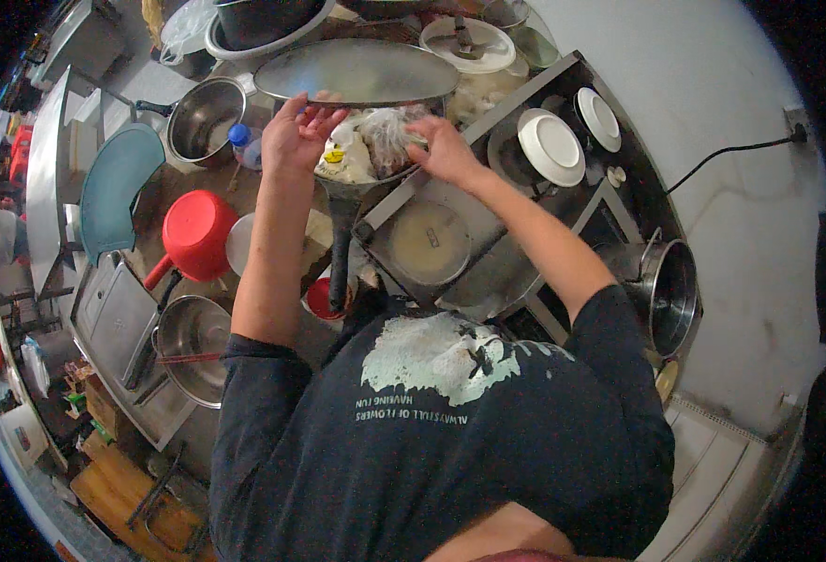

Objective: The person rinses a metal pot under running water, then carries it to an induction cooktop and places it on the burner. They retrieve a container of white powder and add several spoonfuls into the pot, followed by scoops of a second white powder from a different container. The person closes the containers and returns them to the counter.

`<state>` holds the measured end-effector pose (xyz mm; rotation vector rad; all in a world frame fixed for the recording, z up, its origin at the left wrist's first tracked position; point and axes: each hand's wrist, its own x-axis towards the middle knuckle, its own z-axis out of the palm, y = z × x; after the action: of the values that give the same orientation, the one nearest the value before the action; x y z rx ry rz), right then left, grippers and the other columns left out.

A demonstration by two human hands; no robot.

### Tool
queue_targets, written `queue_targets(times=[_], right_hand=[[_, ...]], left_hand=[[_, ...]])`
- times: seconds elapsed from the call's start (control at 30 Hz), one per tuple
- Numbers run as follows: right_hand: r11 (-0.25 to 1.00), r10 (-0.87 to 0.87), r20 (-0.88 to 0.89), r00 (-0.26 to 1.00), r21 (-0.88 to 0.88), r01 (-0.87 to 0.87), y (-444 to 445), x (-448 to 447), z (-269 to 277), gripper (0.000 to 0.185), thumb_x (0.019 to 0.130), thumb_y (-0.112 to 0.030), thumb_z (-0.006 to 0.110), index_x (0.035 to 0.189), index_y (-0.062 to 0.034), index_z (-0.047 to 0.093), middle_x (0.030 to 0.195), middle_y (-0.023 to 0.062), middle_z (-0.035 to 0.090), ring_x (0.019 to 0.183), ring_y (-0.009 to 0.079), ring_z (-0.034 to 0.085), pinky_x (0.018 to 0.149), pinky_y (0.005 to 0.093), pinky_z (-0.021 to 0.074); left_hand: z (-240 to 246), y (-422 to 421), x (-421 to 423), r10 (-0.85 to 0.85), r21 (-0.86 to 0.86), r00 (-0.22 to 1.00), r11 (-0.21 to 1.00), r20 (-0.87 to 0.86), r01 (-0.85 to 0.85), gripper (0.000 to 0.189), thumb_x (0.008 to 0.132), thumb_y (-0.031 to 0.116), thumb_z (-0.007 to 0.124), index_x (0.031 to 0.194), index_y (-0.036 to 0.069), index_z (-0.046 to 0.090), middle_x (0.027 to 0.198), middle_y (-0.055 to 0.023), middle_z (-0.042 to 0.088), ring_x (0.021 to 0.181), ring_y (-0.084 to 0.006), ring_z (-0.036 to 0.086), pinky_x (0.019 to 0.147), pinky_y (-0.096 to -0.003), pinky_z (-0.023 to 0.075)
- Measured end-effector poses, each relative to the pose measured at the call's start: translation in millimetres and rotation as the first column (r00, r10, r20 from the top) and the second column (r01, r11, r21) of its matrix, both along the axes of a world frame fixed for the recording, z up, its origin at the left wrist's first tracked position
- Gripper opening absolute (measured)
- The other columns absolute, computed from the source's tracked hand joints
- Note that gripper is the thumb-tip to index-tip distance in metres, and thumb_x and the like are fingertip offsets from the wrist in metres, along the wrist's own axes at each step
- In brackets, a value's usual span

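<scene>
My left hand [304, 130] is raised at the near rim of a large round metal lid [356, 70], palm up, fingers curled; whether it grips the rim is unclear. Below the lid, a long-handled pan [340, 246] holds a white printed plastic bag [346, 154] and a clear plastic bag [388, 137] with dark contents. At the clear bag's right side is my right hand [437, 144], its fingers bent and pinching the plastic. The pan's black handle points towards my body.
Left are a steel pot [207, 119], a blue-capped bottle [246, 146], a red dipper [198, 235] and a steel basin [195, 348]. White dishes [552, 147] lie on the right, beyond a round container of pale liquid [430, 242]. A deep steel pot [671, 298] stands far right.
</scene>
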<state>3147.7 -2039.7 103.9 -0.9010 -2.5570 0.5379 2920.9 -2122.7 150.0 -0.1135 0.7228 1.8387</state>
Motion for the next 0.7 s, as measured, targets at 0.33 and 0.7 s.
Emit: queue_targets(times=[0.33,0.7], right_hand=[[0.957,0.051,0.495,0.867,-0.273,0.100,107.9,-122.2,-39.0,0.054,0.071,-0.043,0.056,0.109,-0.0060,0.058,0.117,0.0171,0.054,0.111,0.0304,0.049,0.092,0.0420,0.0391],[0.999,-0.013,0.390,0.921,0.032,0.001,124.6,-162.8,-46.7,0.060,0.066,-0.044,0.058,0.115,-0.0100,0.053,0.117,0.0149,0.054,0.109,0.0324,0.048,0.095,0.0452,0.0347]], left_hand=[[30.2,20.0,-15.9,-0.105,0.142,0.987,0.986,0.125,0.087,0.026,0.086,0.009,0.055,0.099,-0.008,0.040,0.094,-0.0188,0.048,0.091,-0.0366,0.055,0.083,-0.0513,0.0505],[38.1,14.2,-13.0,-0.076,0.080,0.994,0.994,0.075,0.070,0.022,0.086,0.011,0.055,0.099,-0.003,0.045,0.097,-0.0176,0.052,0.093,-0.0312,0.056,0.080,-0.0467,0.0517]])
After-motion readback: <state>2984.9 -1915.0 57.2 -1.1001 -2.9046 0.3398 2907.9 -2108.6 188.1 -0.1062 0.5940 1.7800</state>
